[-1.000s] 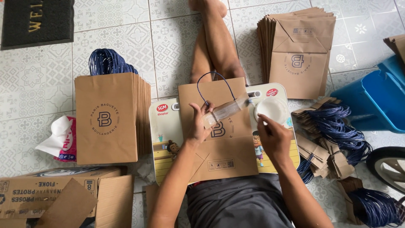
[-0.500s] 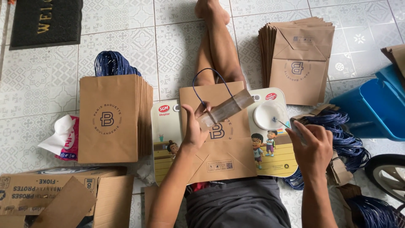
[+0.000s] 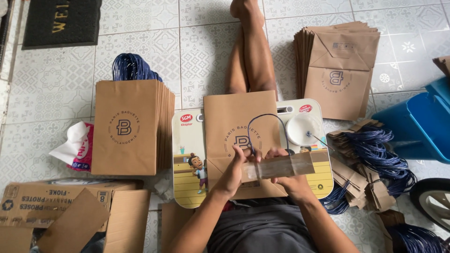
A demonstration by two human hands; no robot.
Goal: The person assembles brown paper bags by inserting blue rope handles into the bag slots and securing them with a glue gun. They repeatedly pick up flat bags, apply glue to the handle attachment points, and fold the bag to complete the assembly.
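A flat brown paper bag [image 3: 234,122] lies on a small printed lap board [image 3: 186,164] over my lap. Both hands hold a brown cardboard strip [image 3: 281,165] carrying a dark blue cord handle loop [image 3: 266,122], just above the bag's near end. My left hand [image 3: 237,169] grips the strip's left end. My right hand [image 3: 286,175] supports it from below, near the middle. A small white dish [image 3: 302,129] with a stick in it sits on the board's right side.
A stack of finished bags with blue handles [image 3: 129,124] lies at left. A pile of flat bags [image 3: 340,65] lies at upper right. Blue-corded strips [image 3: 370,157] are heaped at right beside a blue bin [image 3: 422,122]. Cardboard box [image 3: 56,211] at lower left. My leg [image 3: 251,51] stretches ahead.
My right hand left the white dish and came back to the strip. The strip with its cord loop moved down from the bag's far end to its near end, now in both hands.
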